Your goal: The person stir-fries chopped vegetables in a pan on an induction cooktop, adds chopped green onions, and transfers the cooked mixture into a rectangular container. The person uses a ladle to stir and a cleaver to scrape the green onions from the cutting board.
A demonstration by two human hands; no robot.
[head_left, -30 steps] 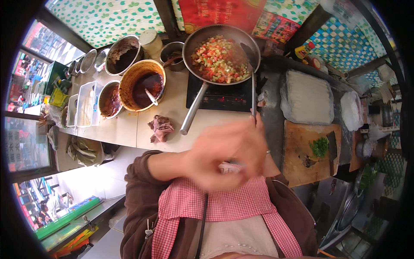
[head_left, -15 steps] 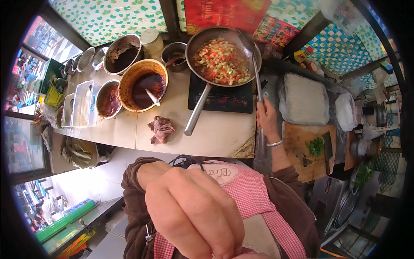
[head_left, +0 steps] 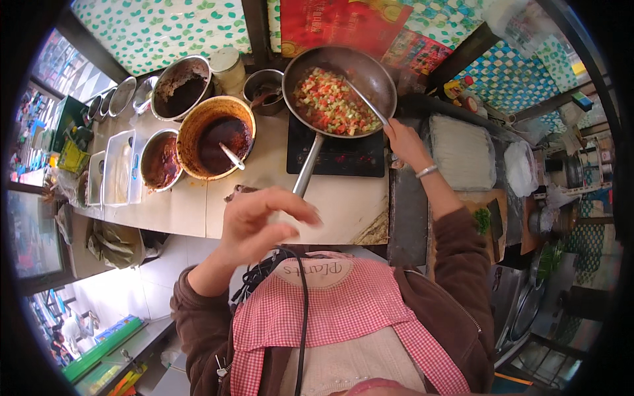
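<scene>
nearest, toward eight o'clock from the middle of the view, the left hand point(head_left: 254, 228) hangs with thumb and fingers parted, holding nothing visible, while at two o'clock the right hand point(head_left: 406, 145) is clamped round the handle of one spatula point(head_left: 367, 100). beyond, at twelve, one pan point(head_left: 375, 76) on one hob point(head_left: 340, 160) bears one heap of diced vegetables point(head_left: 333, 99), too many pieces to count; the cutting looks done and the frying perhaps partway, the heap still undished.

Two hands point(head_left: 254, 224) point(head_left: 406, 144), one frying pan point(head_left: 375, 76) and one spatula point(head_left: 365, 99) show.
</scene>
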